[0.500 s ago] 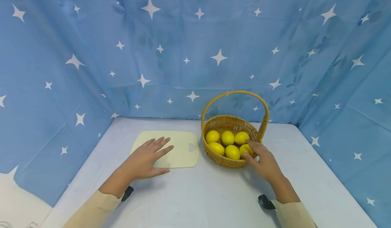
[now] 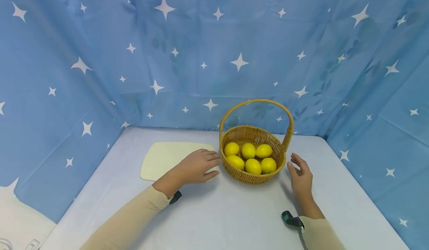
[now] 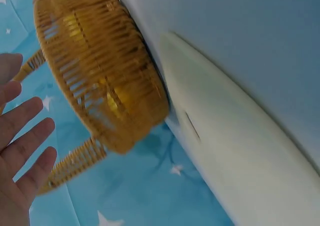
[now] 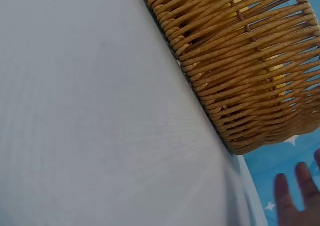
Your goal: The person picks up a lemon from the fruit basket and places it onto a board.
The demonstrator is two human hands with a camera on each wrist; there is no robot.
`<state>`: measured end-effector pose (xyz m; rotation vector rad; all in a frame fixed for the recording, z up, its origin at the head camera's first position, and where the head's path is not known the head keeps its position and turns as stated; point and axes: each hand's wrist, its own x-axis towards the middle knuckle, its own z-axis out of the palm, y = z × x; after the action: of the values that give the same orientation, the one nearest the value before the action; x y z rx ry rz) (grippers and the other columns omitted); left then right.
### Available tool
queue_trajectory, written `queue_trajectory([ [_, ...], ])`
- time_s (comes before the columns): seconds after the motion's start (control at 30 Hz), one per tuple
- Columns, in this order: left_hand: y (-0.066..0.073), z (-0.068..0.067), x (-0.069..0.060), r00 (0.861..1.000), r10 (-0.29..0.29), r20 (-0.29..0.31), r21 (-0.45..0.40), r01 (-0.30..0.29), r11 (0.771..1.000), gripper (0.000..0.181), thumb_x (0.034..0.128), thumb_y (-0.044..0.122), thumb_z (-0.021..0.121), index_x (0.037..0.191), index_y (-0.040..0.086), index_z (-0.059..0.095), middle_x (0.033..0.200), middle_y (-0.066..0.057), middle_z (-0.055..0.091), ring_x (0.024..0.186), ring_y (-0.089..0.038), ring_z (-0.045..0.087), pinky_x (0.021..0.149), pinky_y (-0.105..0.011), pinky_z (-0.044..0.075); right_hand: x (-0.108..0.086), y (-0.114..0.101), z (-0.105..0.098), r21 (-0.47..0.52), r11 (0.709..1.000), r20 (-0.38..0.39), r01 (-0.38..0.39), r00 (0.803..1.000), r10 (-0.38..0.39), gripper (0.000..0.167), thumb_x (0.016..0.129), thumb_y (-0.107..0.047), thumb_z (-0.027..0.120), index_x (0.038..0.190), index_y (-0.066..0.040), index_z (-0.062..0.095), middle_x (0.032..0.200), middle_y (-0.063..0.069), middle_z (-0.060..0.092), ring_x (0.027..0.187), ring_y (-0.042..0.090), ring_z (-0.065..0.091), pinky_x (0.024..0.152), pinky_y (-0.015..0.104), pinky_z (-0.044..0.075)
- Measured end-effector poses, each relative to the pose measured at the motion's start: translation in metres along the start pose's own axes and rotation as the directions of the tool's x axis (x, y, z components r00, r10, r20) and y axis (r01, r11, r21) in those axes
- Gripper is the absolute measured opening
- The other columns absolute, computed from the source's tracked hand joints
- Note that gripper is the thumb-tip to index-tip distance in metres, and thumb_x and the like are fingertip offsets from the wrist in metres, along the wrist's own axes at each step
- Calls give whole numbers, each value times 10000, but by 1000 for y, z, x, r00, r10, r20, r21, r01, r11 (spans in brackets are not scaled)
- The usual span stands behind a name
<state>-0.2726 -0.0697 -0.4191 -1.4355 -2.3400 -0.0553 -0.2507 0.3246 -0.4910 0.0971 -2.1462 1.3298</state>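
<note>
A wicker basket (image 2: 249, 178) with a tall arched handle stands on the table, several yellow lemons (image 2: 253, 166) inside it. My left hand (image 2: 197, 166) hovers over the right part of a cream cutting board (image 2: 164, 157), fingertips close to the basket's left side. In the left wrist view the fingers (image 3: 30, 136) are spread and hold nothing. On the basket's other side, my right hand (image 2: 302, 179) is held just off the rim with fingers loosely bent and nothing in them. Whether either hand touches the wicker cannot be made out.
The table (image 2: 234, 220) has a white cover. A blue curtain (image 2: 187, 56) with white stars hangs behind it and along both sides. Dark wrist cameras (image 2: 291, 219) sit under both forearms.
My left hand has moved right, across the board to the basket's left side. The right hand has drawn back from the lemons to outside the basket's right side.
</note>
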Motion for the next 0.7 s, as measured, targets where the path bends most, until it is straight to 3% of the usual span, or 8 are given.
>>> queue_trajectory([
  [0.07, 5, 5, 12, 999, 30, -22, -15, -30, 999, 404, 964, 336, 603, 1314, 136, 622, 1283, -20, 620, 1189, -191, 561, 1006, -371, 423, -2, -2, -1, 30, 998, 84, -61, 995, 58, 471, 1000, -121, 556, 1443, -12, 437, 1422, 173, 442, 1269, 336, 451, 885, 64, 378],
  [0.13, 10, 10, 23, 999, 43, -32, -28, -44, 999, 368, 958, 297, 618, 1290, 139, 642, 1248, 5, 641, 1162, -174, 575, 995, -359, 430, -3, -4, -2, 48, 992, 183, -115, 978, 105, 527, 1012, -133, 535, 1491, -15, 350, 1491, 194, 344, 1306, 406, 397, 898, 68, 357],
  [0.27, 16, 15, 41, 1000, 19, 21, -7, -19, 1000, 320, 972, 259, 604, 1276, 175, 656, 1220, 63, 648, 1169, -154, 564, 983, -341, 432, -5, 0, -1, 16, 984, 320, -179, 933, 165, 613, 1028, -223, 514, 1554, -97, 226, 1561, 180, 224, 1342, 412, 353, 889, 57, 342],
  [0.43, 22, 13, 68, 988, -82, 133, 29, 78, 996, 301, 954, 190, 639, 1253, 212, 668, 1167, 82, 664, 1112, -155, 584, 908, -324, 464, -3, 9, 2, 58, 981, 360, -186, 920, 153, 644, 1028, -249, 512, 1574, -192, 175, 1574, 163, 207, 1347, 400, 348, 871, 72, 393],
  [0.6, 21, 13, 92, 979, -130, 156, -3, 132, 991, 323, 900, 204, 722, 1221, 219, 687, 1025, 90, 688, 853, -107, 621, 705, -248, 492, -2, 11, 4, 52, 983, 364, -174, 920, 144, 652, 1029, -254, 509, 1576, -243, 154, 1563, 182, 233, 1351, 411, 348, 887, 110, 409],
  [0.7, 17, 19, 102, 972, -148, 185, -5, 151, 988, 337, 881, 259, 744, 1212, 219, 689, 989, 91, 681, 787, -92, 613, 660, -227, 495, -2, 14, 3, 48, 984, 361, -170, 922, 142, 652, 1029, -237, 507, 1576, -244, 152, 1550, 204, 249, 1335, 423, 366, 891, 134, 422],
])
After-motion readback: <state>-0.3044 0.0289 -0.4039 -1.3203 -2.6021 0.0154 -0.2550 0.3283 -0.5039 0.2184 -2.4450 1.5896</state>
